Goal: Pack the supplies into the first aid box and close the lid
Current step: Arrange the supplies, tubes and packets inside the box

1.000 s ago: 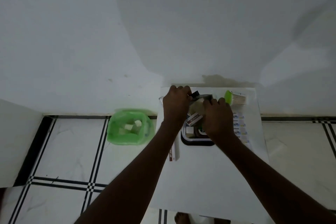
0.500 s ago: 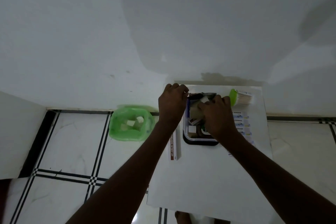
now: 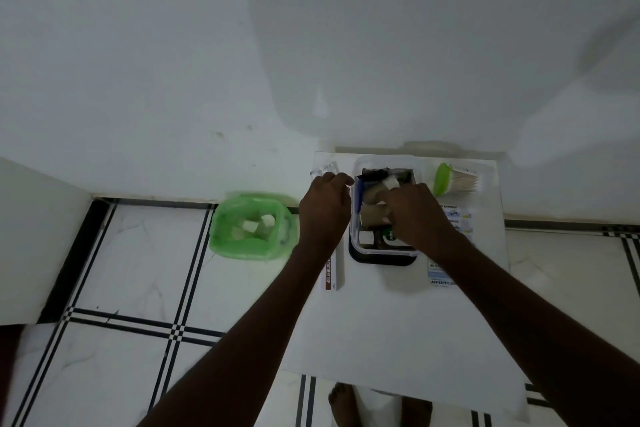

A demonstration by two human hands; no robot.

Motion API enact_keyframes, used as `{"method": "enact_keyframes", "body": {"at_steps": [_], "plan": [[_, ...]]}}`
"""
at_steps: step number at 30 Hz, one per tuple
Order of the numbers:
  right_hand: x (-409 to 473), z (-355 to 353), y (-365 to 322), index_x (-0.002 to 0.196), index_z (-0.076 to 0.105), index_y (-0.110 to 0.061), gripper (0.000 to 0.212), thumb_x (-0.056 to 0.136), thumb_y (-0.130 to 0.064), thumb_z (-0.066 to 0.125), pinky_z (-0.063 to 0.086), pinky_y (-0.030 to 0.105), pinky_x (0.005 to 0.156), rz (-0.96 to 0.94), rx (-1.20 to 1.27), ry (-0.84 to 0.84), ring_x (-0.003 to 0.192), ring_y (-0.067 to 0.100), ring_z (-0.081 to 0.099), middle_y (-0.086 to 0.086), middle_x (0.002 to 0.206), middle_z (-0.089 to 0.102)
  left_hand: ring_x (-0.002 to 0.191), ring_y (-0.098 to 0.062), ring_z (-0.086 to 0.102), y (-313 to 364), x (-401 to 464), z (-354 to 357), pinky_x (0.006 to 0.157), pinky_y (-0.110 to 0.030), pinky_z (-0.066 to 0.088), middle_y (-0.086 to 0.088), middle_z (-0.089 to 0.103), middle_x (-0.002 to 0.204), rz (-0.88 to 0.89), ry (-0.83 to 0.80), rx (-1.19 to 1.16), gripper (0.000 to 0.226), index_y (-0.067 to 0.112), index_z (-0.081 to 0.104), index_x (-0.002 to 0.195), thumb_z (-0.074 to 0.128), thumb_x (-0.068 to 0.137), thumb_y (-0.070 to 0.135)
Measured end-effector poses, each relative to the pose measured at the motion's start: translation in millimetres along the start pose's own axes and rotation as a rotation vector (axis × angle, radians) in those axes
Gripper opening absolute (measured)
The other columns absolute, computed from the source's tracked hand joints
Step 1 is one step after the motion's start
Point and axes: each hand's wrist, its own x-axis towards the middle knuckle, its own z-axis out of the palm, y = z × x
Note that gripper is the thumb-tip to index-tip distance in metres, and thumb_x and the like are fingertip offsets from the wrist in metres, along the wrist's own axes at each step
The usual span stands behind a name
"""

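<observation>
Standing barefoot, person has toes (image 3: 341, 399) showing at the near edge of a white square bench (image 3: 398, 329) set on white floor tiles with black lines (image 3: 131, 288). Both bare forearms reach forward over the bench. Long white ointment carton with brown lettering (image 3: 333, 272) lies on the bench under the left wrist, just left of the box. Strips of antiseptic bandage packets (image 3: 441, 279) lie right of the box, partly under the right arm. Clear plastic first aid box with a dark base (image 3: 381, 256) sits open mid-bench, holding brown rolls (image 3: 372, 215), a small white carton and a green-labelled bottle. Right hand (image 3: 417, 215) is down inside the box, fingers curled on the contents; cannot tell what they pinch. Left hand (image 3: 323, 211) sits at the box's left wall, fingers bent, grip unclear. Green-lined bin (image 3: 252, 227) stands on the floor left of the bench. Green-lidded clear tub of cotton swabs (image 3: 457, 180) lies on its side at far right. Small clear item (image 3: 323, 170) lies far left.
</observation>
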Motion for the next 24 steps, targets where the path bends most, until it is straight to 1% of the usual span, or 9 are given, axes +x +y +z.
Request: {"method": "enact_keyframes", "body": {"at_steps": [3,6,9,11,14,17,19,21,24], "plan": [[-4.7,-1.2,-1.5,0.119,0.063,-0.017,0.039,0.08,-0.02,0.068,0.041,0.036,0.095,0.01,0.006,0.085,0.103,0.026,0.061,0.006,0.11,0.07,0.091,-0.024,0.063,4.1,-1.2,-3.5,0.067,-0.037,0.054,-0.005,0.068,0.098,0.005,-0.002,-0.013,0.025,0.018,0.07,0.106,0.052,0.09,0.011],[-17.8,-8.3,0.1,0.114,0.066,-0.009,0.034,0.08,-0.012,0.067,0.047,0.042,0.09,0.056,0.183,0.294,0.098,0.032,0.062,0.012,0.106,0.071,0.089,-0.025,0.064,10.8,-1.9,-5.7,0.068,-0.041,0.056,-0.005,0.067,0.097,0.017,0.017,-0.033,0.023,0.018,0.069,0.103,0.052,0.09,0.013],[-34.9,-13.2,18.1,0.111,0.065,-0.007,0.028,0.084,-0.01,0.058,0.053,0.043,0.082,0.209,0.298,0.513,0.092,0.033,0.063,0.014,0.098,0.07,0.085,-0.023,0.064,28.4,-4.8,-3.7,0.066,-0.041,0.055,-0.002,0.067,0.095,0.037,0.012,-0.085,0.021,0.022,0.068,0.102,0.051,0.091,0.02],[-43.3,-10.9,36.4,0.115,0.062,-0.007,0.031,0.085,-0.011,0.057,0.053,0.041,0.082,0.36,0.351,0.565,0.097,0.033,0.062,0.015,0.103,0.069,0.088,-0.022,0.065,40.7,-6.2,0.3,0.069,-0.037,0.055,0.0,0.068,0.099,0.061,-0.02,-0.12,0.022,0.023,0.068,0.106,0.052,0.091,0.021],[-44.9,-5.7,71.3,0.123,0.054,-0.006,0.044,0.081,-0.013,0.063,0.05,0.042,0.082,0.503,0.31,0.493,0.1,0.036,0.058,0.019,0.108,0.065,0.095,-0.02,0.067,64.5,-6.6,11.1,0.076,-0.033,0.054,-0.001,0.07,0.108,0.104,-0.1,-0.198,0.025,0.021,0.068,0.112,0.056,0.09,0.02],[-30.7,2.1,97.7,0.137,0.041,-0.003,0.07,0.075,-0.015,0.071,0.048,0.047,0.091,0.426,0.205,0.319,0.114,0.04,0.053,0.023,0.128,0.055,0.103,-0.02,0.067,85.8,-6.6,24.1,0.087,-0.033,0.054,-0.004,0.07,0.116,0.117,-0.135,-0.241,0.027,0.017,0.067,0.117,0.056,0.092,0.022],[-19.2,10.1,111.1,0.143,0.033,-0.004,0.084,0.071,-0.018,0.076,0.046,0.049,0.095,0.354,0.136,0.217,0.123,0.041,0.048,0.022,0.138,0.048,0.108,-0.021,0.066,96.4,-7.3,37.7,0.093,-0.038,0.054,-0.006,0.069,0.121,0.122,-0.16,-0.256,0.032,0.014,0.065,0.122,0.055,0.093,0.024],[-10.4,17.8,119.3,0.142,0.035,-0.006,0.085,0.069,-0.02,0.077,0.047,0.048,0.092,0.295,0.122,0.164,0.122,0.041,0.048,0.021,0.135,0.051,0.107,-0.02,0.065,104.1,-10.1,48.4,0.091,-0.038,0.054,-0.006,0.07,0.118,0.133,-0.176,-0.251,0.033,0.013,0.063,0.123,0.056,0.094,0.025],[-3.9,23.5,127.6,0.135,0.044,-0.006,0.072,0.07,-0.018,0.073,0.047,0.045,0.085,0.273,0.109,0.172,0.112,0.04,0.052,0.021,0.119,0.059,0.11,-0.021,0.062,109.6,-16.3,58.3,0.091,-0.035,0.053,-0.005,0.069,0.117,0.165,-0.155,-0.179,0.034,0.014,0.063,0.124,0.055,0.094,0.027]]}}
